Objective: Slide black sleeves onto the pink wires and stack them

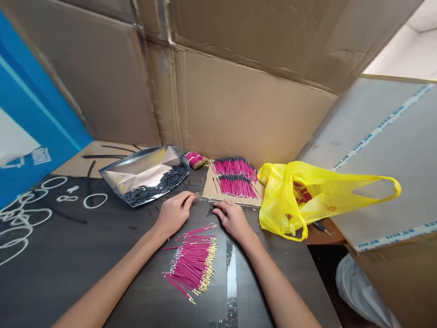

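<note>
My left hand point(174, 213) is closed in a pinch round a few wires, whose gold tips point(197, 195) poke out past the fingertips. Across from it, my right hand point(234, 219) has its fingers bent together beside a few small black sleeves point(210, 212) on the dark table; whether one is between the fingertips is hidden. Below both hands lies a spread pile of magenta wires point(193, 264) with gold ends pointing right. Beyond the hands, a cardboard sheet point(209, 187) bears two rows of magenta wires point(237, 187) with black sleeves on their far ends.
An open silver bag point(119, 175) with many black sleeves point(164, 182) stands left of the cardboard sheet. A yellow plastic bag point(280, 205) sits at right. A magenta bundle point(196, 160) lies at the back. White rings point(95, 200) lie at left; a cardboard wall point(246, 109) rises behind.
</note>
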`<state>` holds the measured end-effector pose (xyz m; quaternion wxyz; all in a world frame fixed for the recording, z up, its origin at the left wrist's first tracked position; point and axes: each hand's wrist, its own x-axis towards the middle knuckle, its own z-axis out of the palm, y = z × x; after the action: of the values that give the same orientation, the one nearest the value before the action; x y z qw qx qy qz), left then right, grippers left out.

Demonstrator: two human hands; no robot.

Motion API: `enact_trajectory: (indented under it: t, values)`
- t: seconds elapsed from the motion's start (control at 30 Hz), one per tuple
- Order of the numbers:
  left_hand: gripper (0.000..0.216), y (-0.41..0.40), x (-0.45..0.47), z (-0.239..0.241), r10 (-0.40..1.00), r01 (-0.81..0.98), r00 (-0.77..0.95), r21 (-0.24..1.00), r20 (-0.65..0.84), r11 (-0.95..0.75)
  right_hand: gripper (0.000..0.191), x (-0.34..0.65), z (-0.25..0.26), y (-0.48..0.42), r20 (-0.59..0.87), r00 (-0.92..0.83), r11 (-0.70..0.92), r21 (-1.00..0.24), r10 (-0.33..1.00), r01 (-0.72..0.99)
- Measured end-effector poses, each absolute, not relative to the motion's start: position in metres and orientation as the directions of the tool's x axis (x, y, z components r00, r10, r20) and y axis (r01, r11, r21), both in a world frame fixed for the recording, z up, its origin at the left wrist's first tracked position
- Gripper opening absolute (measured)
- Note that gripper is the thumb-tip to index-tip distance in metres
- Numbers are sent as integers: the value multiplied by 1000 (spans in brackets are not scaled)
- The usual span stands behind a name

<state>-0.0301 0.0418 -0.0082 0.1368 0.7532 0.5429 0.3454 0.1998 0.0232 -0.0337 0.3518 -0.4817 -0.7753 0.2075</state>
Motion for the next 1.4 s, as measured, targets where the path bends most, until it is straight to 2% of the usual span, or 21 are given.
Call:
enact_trajectory:
  t: [0.13, 0.27, 0.37, 0.43, 0.63, 1.13, 1.4]
  values:
    - [32, 47, -19, -6, 885, 691, 235, 571, 402, -443, 16, 199, -26, 22, 367, -193, 413, -763, 910, 498]
    - [32, 43, -18, -7, 863, 680, 363, 534, 351, -503, 20, 197, -20, 17, 333, -32, 326, -894, 942, 306]
    - [34, 40, -19, -8, 854, 642, 423, 564, 303, -519, 21, 195, -22, 17, 233, -26, 235, -962, 972, 138]
    - [35, 39, -18, -8, 848, 617, 453, 591, 275, -520, 20, 193, -24, 17, 215, -52, 219, -972, 975, 88]
    - [37, 36, -14, -1, 830, 555, 512, 651, 222, -517, 16, 189, -22, 15, 238, -86, 249, -957, 967, 150]
    - [39, 36, -14, -1, 794, 594, 575, 566, 196, -571, 17, 192, -22, 14, 307, -107, 325, -905, 946, 275]
    - [38, 35, -14, -4, 802, 593, 568, 583, 186, -555, 15, 191, -17, 12, 340, -108, 356, -873, 934, 333]
